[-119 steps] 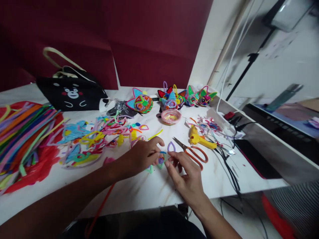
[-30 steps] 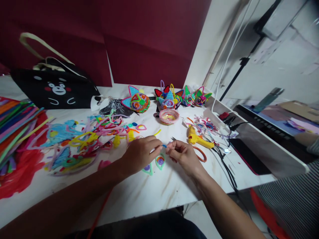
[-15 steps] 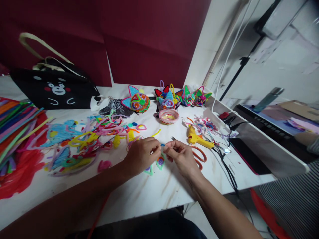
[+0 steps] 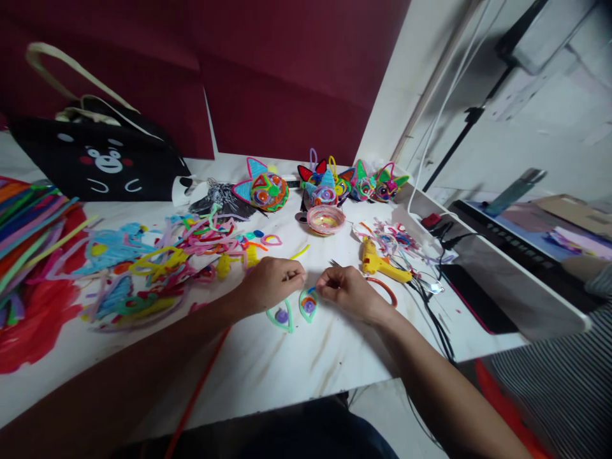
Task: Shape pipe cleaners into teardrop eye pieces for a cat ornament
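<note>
My right hand [image 4: 349, 292] pinches a short blue pipe cleaner piece [image 4: 312, 290] just above a green leaf-shaped pipe cleaner outline [image 4: 308, 315] with an orange and purple coil inside. To the left, my left hand [image 4: 273, 285] is closed with fingertips together; what they hold, if anything, is too small to make out. Below it lies a second green outline [image 4: 289, 326] with a purple coil [image 4: 282, 316]. Orange-handled scissors [image 4: 389, 292] lie partly hidden behind my right hand, their tips showing past it.
A yellow glue gun [image 4: 382, 264] with cables lies at right, near a black phone [image 4: 471, 299]. Pipe cleaner scraps [image 4: 157, 258] cover the left. Behind stand a pink bowl [image 4: 326, 221], several cat-head ornaments [image 4: 268, 191] and a black bag [image 4: 100, 162]. Another person's striped clothing [image 4: 549, 376] shows at right.
My hands have moved slightly apart. The blue piece has come down toward the right green outline in my right hand. The left green outline shows more fully, and the view has shifted slightly.
</note>
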{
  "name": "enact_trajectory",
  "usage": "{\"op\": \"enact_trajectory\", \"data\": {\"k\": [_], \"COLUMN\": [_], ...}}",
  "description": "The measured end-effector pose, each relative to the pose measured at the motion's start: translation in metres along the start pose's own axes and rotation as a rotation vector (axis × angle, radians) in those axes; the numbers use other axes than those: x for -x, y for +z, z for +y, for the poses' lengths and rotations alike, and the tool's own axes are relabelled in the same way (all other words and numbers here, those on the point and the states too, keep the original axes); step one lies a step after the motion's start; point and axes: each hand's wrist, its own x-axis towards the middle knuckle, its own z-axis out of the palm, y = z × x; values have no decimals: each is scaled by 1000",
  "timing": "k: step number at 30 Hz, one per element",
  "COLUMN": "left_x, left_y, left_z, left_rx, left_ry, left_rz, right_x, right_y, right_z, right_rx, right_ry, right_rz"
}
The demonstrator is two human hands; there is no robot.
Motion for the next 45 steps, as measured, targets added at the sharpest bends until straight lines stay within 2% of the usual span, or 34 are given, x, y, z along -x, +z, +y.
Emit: {"op": "enact_trajectory", "data": {"k": [4,14,27,34,40,45], "left_x": [-1,2,4,4,3,3], "left_y": [1,7,11,11,9,7], "left_z": [-6,-9,-14,-14,-14,-10], "left_rx": [14,-61,-97,-111,-109,-124], "left_ry": [7,152,134,128,145,132], "left_rz": [-53,-102,-161,-169,-182,-203], "right_x": [-1,-1,2,19,40,46], "right_y": [4,16,18,9,19,25], "right_z": [-2,-2,1,7,10,6], "right_rx": [102,227,301,386,398,410], "right_ry": [40,37,-14,-86,-124,-129], "right_rz": [-10,40,34,139,146,137]}}
